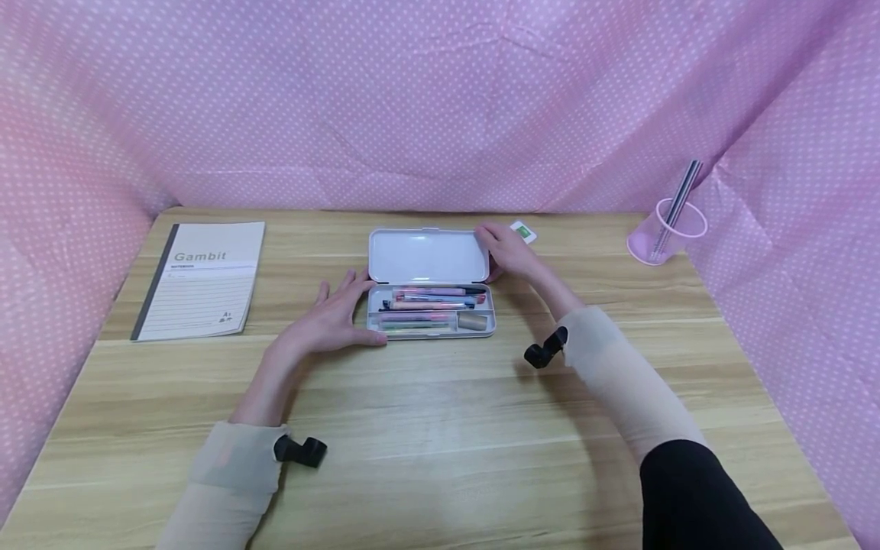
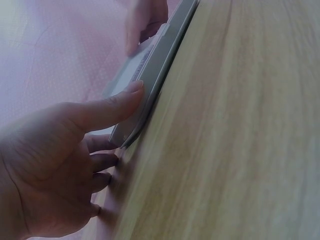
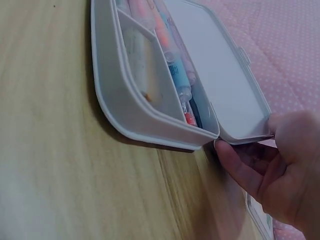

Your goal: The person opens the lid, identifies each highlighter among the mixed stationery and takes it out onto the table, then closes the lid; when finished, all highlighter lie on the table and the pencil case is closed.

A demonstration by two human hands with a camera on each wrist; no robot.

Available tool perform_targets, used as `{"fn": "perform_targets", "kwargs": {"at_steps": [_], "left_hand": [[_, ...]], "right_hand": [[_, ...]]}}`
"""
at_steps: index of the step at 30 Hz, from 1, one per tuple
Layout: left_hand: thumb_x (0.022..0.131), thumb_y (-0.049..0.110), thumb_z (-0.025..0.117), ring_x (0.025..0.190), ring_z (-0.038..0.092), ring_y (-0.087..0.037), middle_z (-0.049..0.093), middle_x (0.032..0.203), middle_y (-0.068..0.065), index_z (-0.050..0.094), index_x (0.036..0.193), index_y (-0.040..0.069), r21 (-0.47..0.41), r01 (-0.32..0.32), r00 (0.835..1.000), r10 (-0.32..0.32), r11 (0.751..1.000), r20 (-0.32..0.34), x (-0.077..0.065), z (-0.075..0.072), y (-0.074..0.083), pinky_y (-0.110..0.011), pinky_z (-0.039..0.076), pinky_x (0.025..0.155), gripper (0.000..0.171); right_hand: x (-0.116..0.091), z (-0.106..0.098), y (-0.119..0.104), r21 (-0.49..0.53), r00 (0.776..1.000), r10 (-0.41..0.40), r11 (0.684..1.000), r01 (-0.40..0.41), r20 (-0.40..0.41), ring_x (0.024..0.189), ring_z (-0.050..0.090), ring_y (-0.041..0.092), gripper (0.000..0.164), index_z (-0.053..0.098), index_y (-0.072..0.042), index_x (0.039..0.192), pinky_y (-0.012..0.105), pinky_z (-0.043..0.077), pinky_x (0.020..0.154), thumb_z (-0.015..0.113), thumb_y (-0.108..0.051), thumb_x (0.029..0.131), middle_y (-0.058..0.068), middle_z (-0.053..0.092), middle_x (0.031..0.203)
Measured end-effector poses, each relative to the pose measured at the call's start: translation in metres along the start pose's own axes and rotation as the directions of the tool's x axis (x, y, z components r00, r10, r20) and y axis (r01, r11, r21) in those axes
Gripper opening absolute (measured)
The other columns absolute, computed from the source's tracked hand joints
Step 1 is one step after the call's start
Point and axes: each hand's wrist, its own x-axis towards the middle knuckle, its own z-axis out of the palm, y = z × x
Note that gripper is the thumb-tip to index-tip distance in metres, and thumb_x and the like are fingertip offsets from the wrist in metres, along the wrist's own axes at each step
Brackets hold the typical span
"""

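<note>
A white pencil case [image 1: 440, 335] lies with its lid [image 1: 428, 257] swung back on the far side. Several pens [image 1: 429, 305] fill the back compartment. Toward me, the front one holds slim colored sticks and a grey-beige block [image 1: 471, 321], perhaps an eraser. My left hand [image 1: 328, 319] holds the case's left end, thumb on the front wall and the other fingers spread about the side, as the left wrist view also shows. With my right hand [image 3: 292, 167] I grip the lid's right corner near the hinge; some of those fingers are hidden behind the lid.
A Gambit notebook [image 1: 199, 283] lies at the left of the wooden table [image 1: 426, 443]. At the back right, a pink mesh cup [image 1: 642, 238] holds metallic sticks. A small white item with a green patch [image 1: 524, 232] lies behind my right hand. Pink dotted cloth surrounds the table.
</note>
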Motion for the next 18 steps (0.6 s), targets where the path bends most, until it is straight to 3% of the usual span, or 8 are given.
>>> {"fn": "perform_targets", "kwargs": {"at_steps": [8,13,18], "left_hand": [[0.083,0.049,0.083,0.162,-0.005,-0.041,0.007,0.174,-0.018,0.033,0.157,0.010,0.004,0.002,1.000,-0.002,1.000,-0.004,-0.001,-0.001,-0.001,-0.068,-0.012,0.127,0.098],[0.082,0.049,0.083,0.162,-0.004,-0.041,0.008,0.175,-0.017,0.035,0.157,0.012,0.007,-0.002,1.000,0.002,1.000,-0.009,-0.001,0.000,0.000,-0.069,-0.012,0.127,0.096],[0.082,0.049,0.083,0.162,-0.004,-0.040,0.007,0.175,-0.015,0.035,0.157,0.013,0.004,-0.002,1.000,0.002,1.000,-0.013,-0.001,0.000,-0.001,-0.068,-0.012,0.127,0.096]], "right_hand": [[-0.010,0.002,-0.005,0.081,0.998,0.009,0.997,-0.005,-0.056,0.068,0.071,0.026,0.046,0.055,-0.004,0.137,0.045,0.066,0.063,0.036,-0.038,0.112,0.022,0.062,0.105],[-0.017,0.003,-0.007,0.084,0.996,0.003,0.996,0.004,-0.092,0.083,0.069,0.034,0.049,0.053,-0.005,0.143,0.048,0.066,0.072,0.036,-0.039,0.112,0.025,0.063,0.113],[-0.025,0.003,-0.007,0.087,0.988,-0.026,0.995,0.040,-0.152,0.090,0.067,0.029,0.047,0.051,-0.009,0.147,0.041,0.065,0.077,0.038,-0.038,0.112,0.023,0.062,0.123]]}}
